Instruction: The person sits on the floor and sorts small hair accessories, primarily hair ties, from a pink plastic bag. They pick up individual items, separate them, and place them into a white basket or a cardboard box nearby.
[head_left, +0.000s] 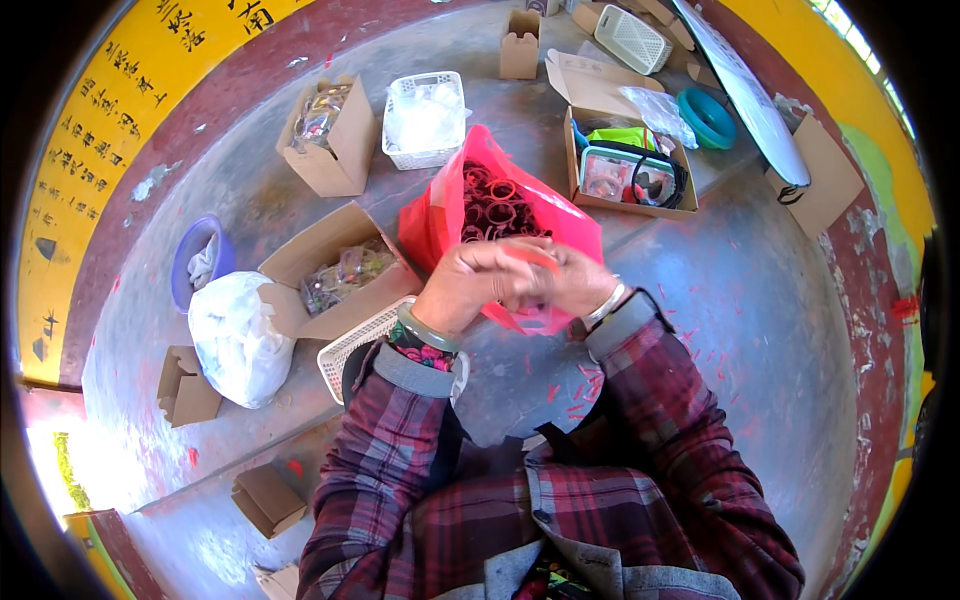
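- Grey concrete floor [770, 320], smooth and scuffed, spreads beneath everything, bounded by a wall painted yellow above dark red [95, 145].
- Between the two hands shows a thin, flat red strip [535, 258], blurred; its visible long axis runs crosswise, slanting slightly down toward the right. Which end leads cannot be told.
- Left hand [472, 282]: partly closed, fingers bent and pointing right, beside the strip; blur hides whether they pinch it.
- Right hand [583, 285]: fingers curled leftward to meet the left one's; its grip, too, cannot be told.
- Just beyond and partly under the hands stands a bright pinkish-red plastic bag [425, 220], its wide mouth facing up, one rim peak pointing away from the person.
- Inside it lie many dark red rings [497, 212], heaped with their openings turned various ways.
- Near the left forearm, a cream plastic lattice basket [345, 352] lies slantwise, its long axis running from lower left to upper right.
- Left of the bag sits an open brown cardboard box [372, 302] holding small clear packets.
- Farther off stands a white perforated plastic basket [425, 160] containing clear plastic.
- Small red scraps [590, 385] are scattered nearer the person.
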